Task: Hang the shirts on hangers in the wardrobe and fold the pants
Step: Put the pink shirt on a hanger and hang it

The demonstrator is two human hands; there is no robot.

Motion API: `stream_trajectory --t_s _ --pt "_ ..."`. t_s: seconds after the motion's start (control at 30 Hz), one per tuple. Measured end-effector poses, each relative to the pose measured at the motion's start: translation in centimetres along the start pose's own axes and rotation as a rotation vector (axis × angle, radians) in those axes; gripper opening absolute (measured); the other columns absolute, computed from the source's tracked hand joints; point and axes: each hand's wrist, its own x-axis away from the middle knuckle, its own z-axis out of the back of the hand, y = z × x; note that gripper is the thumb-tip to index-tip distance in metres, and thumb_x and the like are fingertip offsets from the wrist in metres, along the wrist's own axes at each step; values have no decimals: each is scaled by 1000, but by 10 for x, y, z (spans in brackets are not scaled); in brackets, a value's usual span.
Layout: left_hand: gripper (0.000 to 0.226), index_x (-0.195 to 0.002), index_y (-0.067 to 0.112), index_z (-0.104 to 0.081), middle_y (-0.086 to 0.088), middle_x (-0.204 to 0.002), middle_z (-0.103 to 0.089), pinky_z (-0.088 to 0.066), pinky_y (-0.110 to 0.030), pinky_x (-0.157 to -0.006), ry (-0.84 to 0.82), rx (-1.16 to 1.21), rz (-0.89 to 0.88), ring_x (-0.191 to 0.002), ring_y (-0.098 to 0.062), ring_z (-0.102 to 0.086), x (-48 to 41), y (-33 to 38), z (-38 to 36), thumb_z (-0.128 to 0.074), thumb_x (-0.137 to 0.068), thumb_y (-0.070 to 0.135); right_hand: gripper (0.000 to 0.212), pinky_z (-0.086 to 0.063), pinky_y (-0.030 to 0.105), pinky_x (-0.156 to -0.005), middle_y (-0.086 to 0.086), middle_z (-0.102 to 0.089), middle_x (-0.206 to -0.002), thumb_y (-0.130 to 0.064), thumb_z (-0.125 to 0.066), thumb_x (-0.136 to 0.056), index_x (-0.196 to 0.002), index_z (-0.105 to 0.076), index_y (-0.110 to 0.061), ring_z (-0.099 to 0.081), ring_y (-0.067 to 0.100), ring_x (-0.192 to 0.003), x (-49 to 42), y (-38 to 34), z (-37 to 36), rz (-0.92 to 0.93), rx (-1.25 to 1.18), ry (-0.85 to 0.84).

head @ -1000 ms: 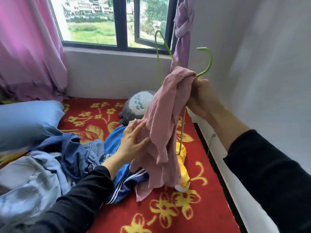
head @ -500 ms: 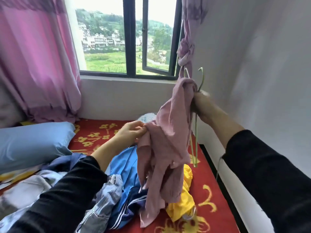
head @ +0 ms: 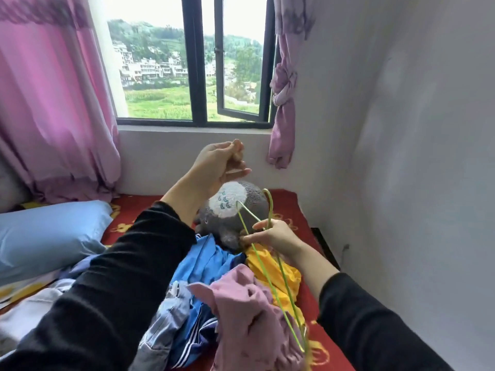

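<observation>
The pink shirt [head: 241,317] lies crumpled on the clothes pile just below the right grip [head: 276,235], which is closed around the neck of the green wire hanger [head: 267,279], whose frame slants down over the shirt and a yellow garment [head: 290,277]. Up and left, the left grip [head: 217,167] is raised, fingers curled in with nothing seen in them, a grey plush toy [head: 233,210] between the two. The white wall [head: 401,183] stands close on the right grip's right; a blue pillow [head: 48,236] lies far left.
</observation>
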Motion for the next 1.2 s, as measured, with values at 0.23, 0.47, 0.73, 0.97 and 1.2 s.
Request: stream_trajectory --t_s 0.23,0.47,0.73,0.97,1.2 --pt "20 -79 9 -62 -5 -68 -59 -41 -17 -45 214 -573 418 -55 -13 -55 48 -154 68 -51 -95 6 21 -30 10 -37 -1 -52 -57 12 -67 -72 -81 -61 -6 -42 0 -39 5 77 -2 -146 57 102" --pt "21 -61 15 -60 -6 -60 -51 -37 -24 -54 88 -872 744 -59 -20 -42 122 -311 99 -58 -80 7 15 -41 21 -59 2 -59 -69 6 -71 -75 -78 -65 -7 -52 11 -65 2 162 -22 -266 177 43" --pt "26 -94 -4 -64 -24 -103 -68 -45 -34 -78 180 -872 1034 -101 -37 -62 174 -437 121 -58 -84 19 22 -39 25 -70 1 -66 -86 -14 -70 -74 -95 -66 -15 -59 19 -85 -8 267 -57 -262 435 41" --pt "59 -129 -9 -48 -25 -127 -56 -45 -42 -97 449 -644 1280 -117 -39 -54 218 -527 148 -64 -86 28 63 -36 32 -104 8 -53 -125 -18 -68 -73 -133 -53 -10 -45 26 -122 -15 364 -92 -262 631 -121" --pt "43 -111 -2 -57 -18 -108 -61 -43 -39 -89 777 -279 1264 -105 -30 -56 221 -562 170 -70 -84 29 64 -38 28 -90 -5 -40 -106 -25 -74 -69 -127 -50 -14 -45 21 -110 -9 416 -128 -200 653 -170"
